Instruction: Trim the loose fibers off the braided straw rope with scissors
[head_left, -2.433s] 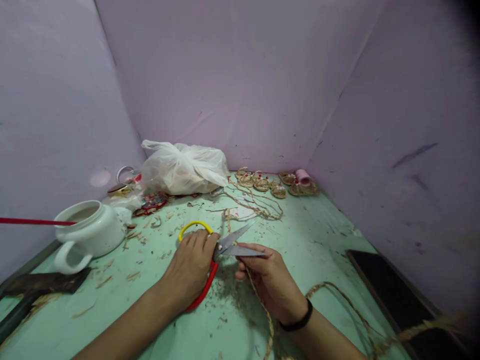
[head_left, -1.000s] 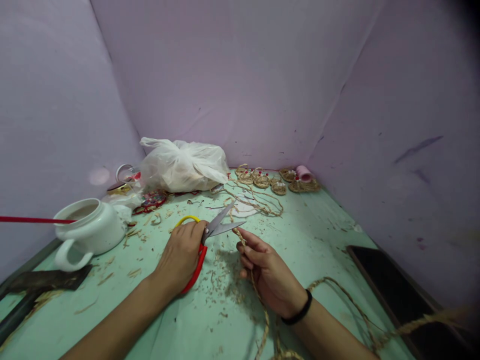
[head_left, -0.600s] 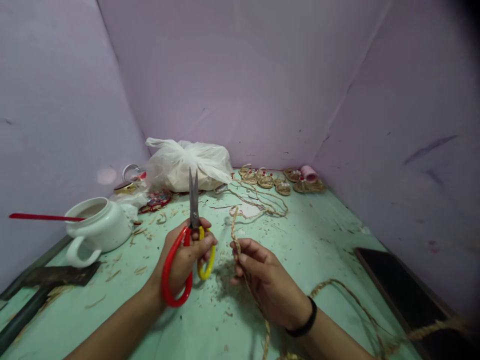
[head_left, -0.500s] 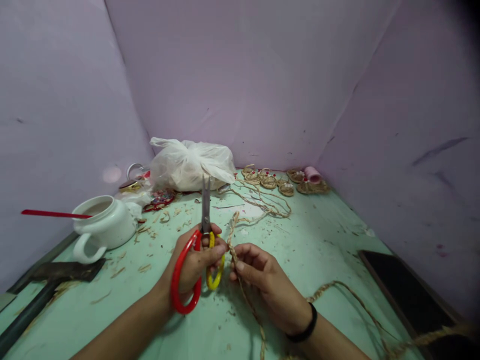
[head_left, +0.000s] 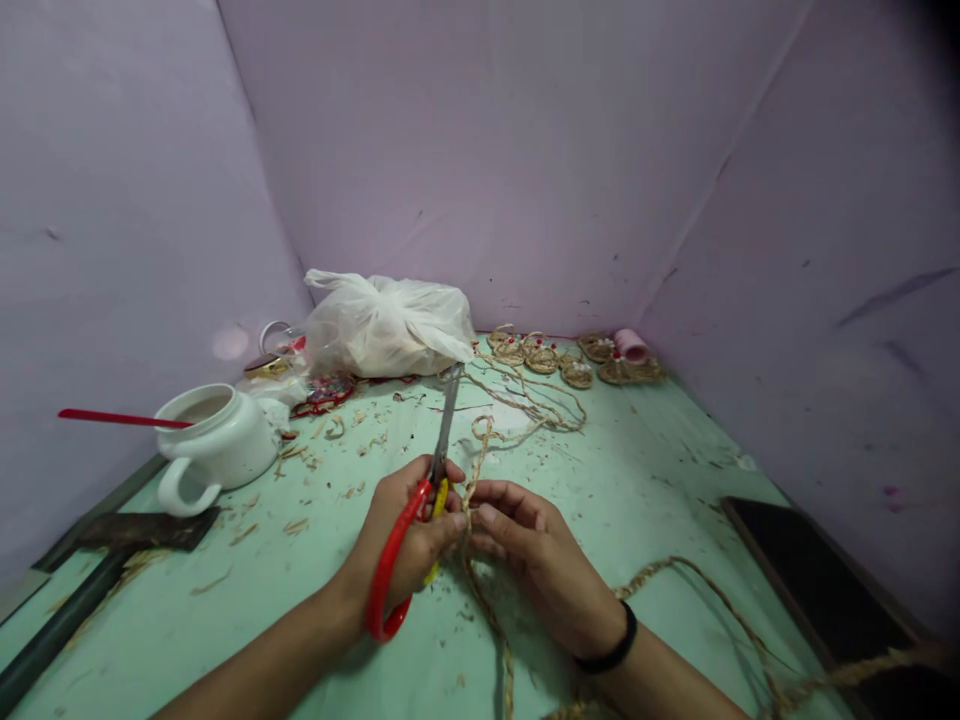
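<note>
My left hand (head_left: pixel 411 530) is closed on scissors (head_left: pixel 448 420) with one red and one yellow handle loop; their blades point up and away. Its thumb and finger also meet the braided straw cord (head_left: pixel 481 460) at the middle. My right hand (head_left: pixel 529 545), with a black band on the wrist, pinches the same cord between thumb and fingers from the other side. Above the hands the cord ends in a small curl, and below them it hangs toward the near edge. Some fingertips are hidden behind the cord.
A white pot (head_left: pixel 221 440) with a red stick stands left, beside a dark hammer-like tool (head_left: pixel 142 530). Behind are a tied plastic bag (head_left: pixel 397 325), small woven straw pieces (head_left: pixel 540 355) and a pink spool (head_left: pixel 630 346). A dark flat panel (head_left: pixel 810 570) lies right. Straw scraps litter the green table (head_left: pixel 315 610).
The scissors have turned so that their blades lean right, and the yellow loop is now mostly hidden. My left hand has come closer to my right at the cord. The view has shifted slightly.
</note>
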